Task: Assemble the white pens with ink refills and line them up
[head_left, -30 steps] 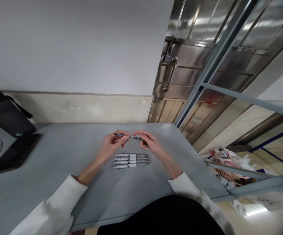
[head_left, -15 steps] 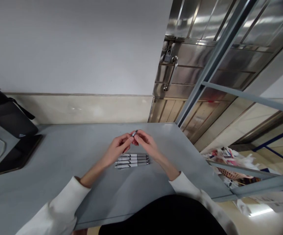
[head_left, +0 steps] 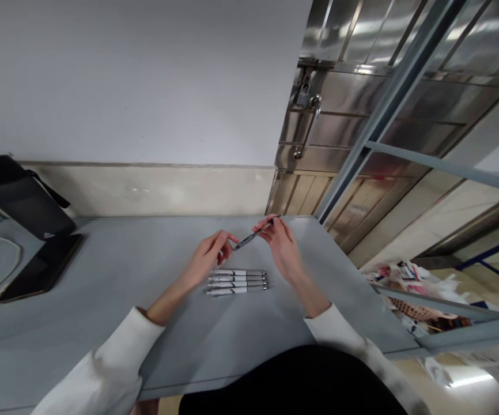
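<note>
A slim dark pen (head_left: 252,236) slants up to the right above the grey table, its upper end pinched in my right hand (head_left: 280,242). Beside the pen's lower tip is my left hand (head_left: 211,253), its index finger stretched toward the tip and the other fingers loosely curled, with nothing seen in them. Just below my hands, several white and silver pens (head_left: 237,283) lie side by side in a row on the table, pointing left to right.
The grey table (head_left: 120,259) meets a wall behind. At the left lie a black phone (head_left: 42,268), a dark pouch (head_left: 25,199) and a white cable (head_left: 18,253). A metal frame post (head_left: 362,153) stands at the right, before a steel door; bagged items (head_left: 418,282) lie beyond the table.
My hands have moved apart. My right hand has gone right and up with the pen, now seen nearly full length, and my left hand has come off it. The view has shifted slightly.
</note>
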Motion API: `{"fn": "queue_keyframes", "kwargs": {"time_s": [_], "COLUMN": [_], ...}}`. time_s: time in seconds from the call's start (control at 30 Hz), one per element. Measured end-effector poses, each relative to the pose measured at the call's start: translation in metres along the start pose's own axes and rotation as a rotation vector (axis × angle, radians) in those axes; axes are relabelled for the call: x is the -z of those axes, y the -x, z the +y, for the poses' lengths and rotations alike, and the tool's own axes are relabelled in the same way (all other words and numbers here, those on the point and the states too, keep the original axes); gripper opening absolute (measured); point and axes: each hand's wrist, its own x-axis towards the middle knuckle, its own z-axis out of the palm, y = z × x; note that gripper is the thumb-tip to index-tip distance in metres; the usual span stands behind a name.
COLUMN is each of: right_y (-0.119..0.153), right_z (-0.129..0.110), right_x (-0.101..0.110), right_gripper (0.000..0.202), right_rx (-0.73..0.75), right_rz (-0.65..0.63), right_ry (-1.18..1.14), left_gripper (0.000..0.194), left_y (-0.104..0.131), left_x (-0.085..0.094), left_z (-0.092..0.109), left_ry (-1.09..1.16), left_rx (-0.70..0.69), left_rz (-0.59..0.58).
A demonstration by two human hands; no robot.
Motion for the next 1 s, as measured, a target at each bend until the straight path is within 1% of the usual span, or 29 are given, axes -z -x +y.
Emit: {"fn": "queue_keyframes", "kwargs": {"time_s": [0.17,0.3,0.37,0.5,0.7,0.87,1.0], "right_y": [-0.003,-0.003,-0.002,-0.002,-0.001,-0.001,-0.002], "right_z": [-0.010,-0.017,-0.018,-0.017,-0.019,-0.021,-0.021], "right_x": [0.004,0.007,0.008,0.009,0.009,0.011,0.013], "right_gripper": [0.027,0.039,0.042,0.040,0.036,0.027,0.028], "right_rx": [-0.016,-0.036,-0.040,-0.049,-0.024,-0.042,-0.058], "right_rz": [0.017,-0.024,-0.044,-0.063,-0.024,-0.011,-0.015], "right_ry": [-0.153,-0.185,-0.188,-0.228,-0.242,-0.387,-0.553], "left_gripper": [0.045,0.042,0.041,0.041,0.041,0.042,0.043], "left_y": [-0.004,-0.004,-0.004,-0.004,-0.004,-0.004,-0.003], "left_x": [0.011,0.015,0.016,0.015,0.015,0.015,0.015], "left_z": [-0.006,-0.009,-0.009,-0.008,-0.008,-0.011,-0.013], "left_ry": [-0.111,-0.177,-0.179,-0.150,-0.142,-0.158,-0.162], "left_rx": [-0.022,-0.035,-0.034,-0.022,-0.014,-0.002,0.016], "left_rz": [0.110,0.141,0.144,0.140,0.132,0.124,0.115]}}
